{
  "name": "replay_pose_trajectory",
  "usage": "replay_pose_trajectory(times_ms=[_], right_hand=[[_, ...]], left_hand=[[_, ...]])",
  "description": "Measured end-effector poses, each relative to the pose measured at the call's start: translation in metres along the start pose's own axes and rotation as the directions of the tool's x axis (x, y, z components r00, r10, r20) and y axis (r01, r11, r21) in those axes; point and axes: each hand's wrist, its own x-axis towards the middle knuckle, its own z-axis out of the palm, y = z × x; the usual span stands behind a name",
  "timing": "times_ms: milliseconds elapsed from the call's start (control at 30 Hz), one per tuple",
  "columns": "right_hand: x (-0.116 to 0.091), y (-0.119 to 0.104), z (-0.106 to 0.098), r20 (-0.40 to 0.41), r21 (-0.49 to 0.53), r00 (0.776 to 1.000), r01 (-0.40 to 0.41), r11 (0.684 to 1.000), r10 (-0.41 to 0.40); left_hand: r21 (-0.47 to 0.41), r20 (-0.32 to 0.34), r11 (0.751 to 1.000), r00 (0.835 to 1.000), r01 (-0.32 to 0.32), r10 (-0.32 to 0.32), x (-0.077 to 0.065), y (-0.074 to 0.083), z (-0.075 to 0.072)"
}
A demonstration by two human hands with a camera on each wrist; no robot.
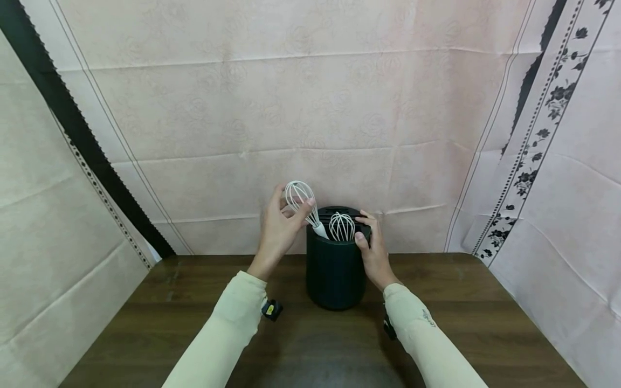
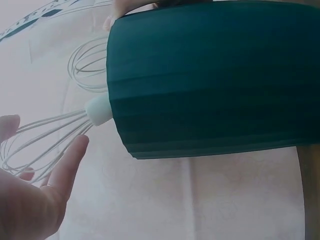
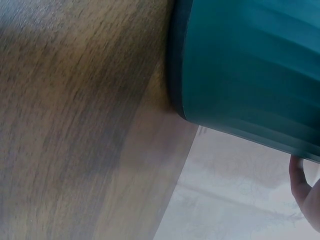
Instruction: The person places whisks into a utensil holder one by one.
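A dark green utensil holder (image 1: 335,277) stands upright on the table. My left hand (image 1: 280,229) holds a whisk (image 1: 320,230) by its white wire loops, at the holder's left side. The whisk leans to the left, and the lower part of its white handle (image 2: 99,109) is hidden inside the holder. A second whisk (image 1: 342,227) stands in the holder with its wire head above the rim. On the right, my right hand (image 1: 373,252) grips the holder's rim, thumb in front and fingers over the top edge. One of its fingers (image 3: 297,175) shows against the holder's side.
The brown wooden table (image 1: 218,334) reaches back to a pale patterned cloth (image 1: 310,108) hung behind it. More cloth hangs at both sides, with a floral border (image 1: 529,167) on the right. The holder stands near the table's back edge.
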Motion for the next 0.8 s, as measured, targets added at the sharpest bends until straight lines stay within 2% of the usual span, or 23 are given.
replay_pose_trajectory(times_ms=[133,267,333,500,633,800], right_hand=[[0.000,0.002,0.000,-0.008,0.006,1.000,0.009,1.000,-0.009],[0.002,0.003,0.004,-0.005,0.009,1.000,0.017,1.000,-0.017],[0.003,0.004,0.005,-0.002,0.008,1.000,0.018,1.000,-0.018],[0.002,0.004,0.004,-0.011,0.017,1.000,0.012,1.000,-0.012],[0.001,0.004,0.002,-0.008,0.012,1.000,0.004,1.000,-0.003],[0.001,0.004,0.001,-0.013,-0.002,1.000,-0.004,1.000,0.004]], left_hand=[[0.022,-0.009,0.998,0.998,-0.066,0.066,-0.001,-0.003,0.002],[0.113,-0.021,0.987,0.992,-0.118,0.121,-0.004,-0.005,0.003],[0.148,-0.002,0.980,0.991,-0.132,0.134,-0.005,-0.005,0.004],[0.159,0.069,0.978,0.990,-0.136,0.126,-0.007,-0.010,0.008],[0.193,0.075,0.972,0.989,-0.136,0.124,-0.009,-0.016,0.011],[0.192,0.089,0.971,0.988,-0.140,0.125,-0.009,-0.019,0.015]])
